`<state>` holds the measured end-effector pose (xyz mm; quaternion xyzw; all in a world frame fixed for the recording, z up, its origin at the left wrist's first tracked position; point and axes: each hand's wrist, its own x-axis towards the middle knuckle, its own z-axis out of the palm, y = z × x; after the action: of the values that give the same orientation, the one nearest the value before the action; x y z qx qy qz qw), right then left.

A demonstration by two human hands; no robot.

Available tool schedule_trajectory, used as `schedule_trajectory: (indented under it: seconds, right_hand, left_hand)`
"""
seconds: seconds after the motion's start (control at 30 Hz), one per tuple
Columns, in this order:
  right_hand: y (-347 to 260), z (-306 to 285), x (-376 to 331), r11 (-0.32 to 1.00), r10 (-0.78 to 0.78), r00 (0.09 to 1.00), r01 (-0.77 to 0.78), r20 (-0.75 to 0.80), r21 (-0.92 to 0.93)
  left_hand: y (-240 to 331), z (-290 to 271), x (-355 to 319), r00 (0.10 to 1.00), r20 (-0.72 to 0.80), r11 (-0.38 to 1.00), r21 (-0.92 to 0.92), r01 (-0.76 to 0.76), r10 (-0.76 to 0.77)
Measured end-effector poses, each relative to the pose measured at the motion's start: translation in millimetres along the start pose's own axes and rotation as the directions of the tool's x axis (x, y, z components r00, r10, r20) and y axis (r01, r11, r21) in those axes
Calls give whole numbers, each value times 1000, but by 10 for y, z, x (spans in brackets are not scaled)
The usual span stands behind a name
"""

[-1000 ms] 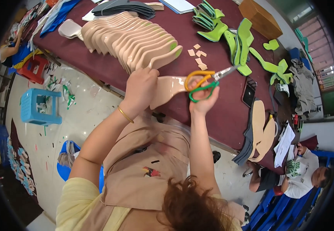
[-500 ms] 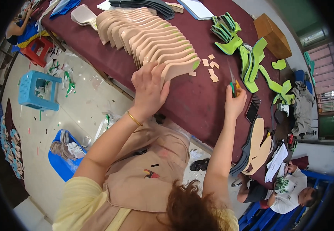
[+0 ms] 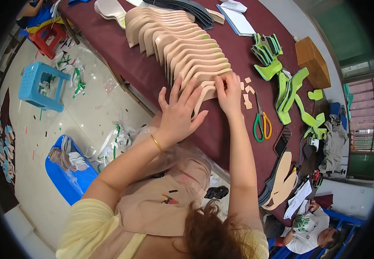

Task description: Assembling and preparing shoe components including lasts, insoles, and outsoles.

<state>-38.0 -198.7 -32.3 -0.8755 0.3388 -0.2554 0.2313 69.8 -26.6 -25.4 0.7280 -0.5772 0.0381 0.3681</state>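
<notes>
A long row of overlapping beige insoles (image 3: pixel 176 43) lies across the maroon-covered table (image 3: pixel 234 47). My left hand (image 3: pixel 176 114) rests at the near end of this row, its fingers spread over the closest insole. At that insole's right end, my right hand (image 3: pixel 229 96) has its fingers pinched on the edge; the fingertips are partly hidden. Scissors (image 3: pixel 260 113) with one green and one orange handle lie on the table to the right of my right hand. Several small beige cut pieces (image 3: pixel 247 102) are scattered between the hand and the scissors.
Bright green insoles (image 3: pixel 284 97), a dark phone (image 3: pixel 282 140) and tan sole shapes (image 3: pixel 278 177) lie along the right. A brown box (image 3: pixel 312 62) stands at the far right. Blue stool (image 3: pixel 40 93) and blue bin (image 3: pixel 68 185) are on the littered floor. Another person (image 3: pixel 309 231) sits lower right.
My right hand has put the scissors down on the table and moved left to the nearest insole's end. The left hand's fingers have spread. The whole view has shifted slightly.
</notes>
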Motion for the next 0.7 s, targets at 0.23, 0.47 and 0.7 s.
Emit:
schedule_trajectory:
  seconds: [0.23,0.47,0.7]
  right_hand:
    - [8,129,178,961,-199,978,182,-66,-209]
    - [61,93,441,916,-336,939,343,72,-210]
    - [-8,122,682,995,-101,992,101,78,11]
  left_hand:
    - [-69,25,17,999,13,998,-51,36,-35]
    - [-99,23,61,999,16,994,-104,42,-41]
    - [-22,74,-23,998,33,994,-98,55,-52]
